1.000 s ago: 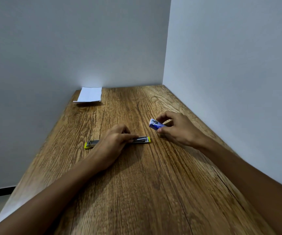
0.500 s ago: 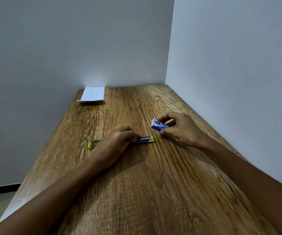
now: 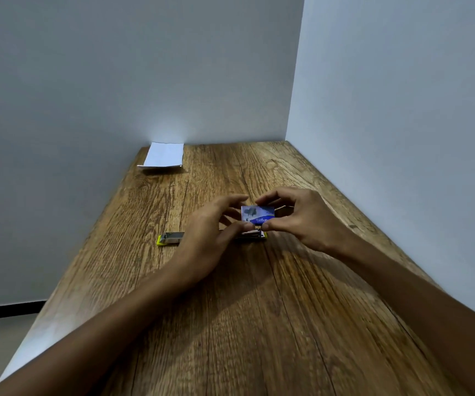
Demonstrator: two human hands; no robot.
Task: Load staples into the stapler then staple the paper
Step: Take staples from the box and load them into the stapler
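Two-hand grip point(image 3: 296, 217) on small cardboard staple box point(image 3: 257, 215)

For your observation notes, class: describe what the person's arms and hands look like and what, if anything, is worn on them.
Both forearms are bare right to the frame edge, with no sleeves in view. The left hand and right hand carry no gloves, rings, watch or bracelets that can be seen. Nails look short and plain.

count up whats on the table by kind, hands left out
stapler, yellow, opened flat: 1
staple box, blue and white, held in the right hand with the left hand at it: 1
paper, white, at the table's far left corner: 1
Total: 3
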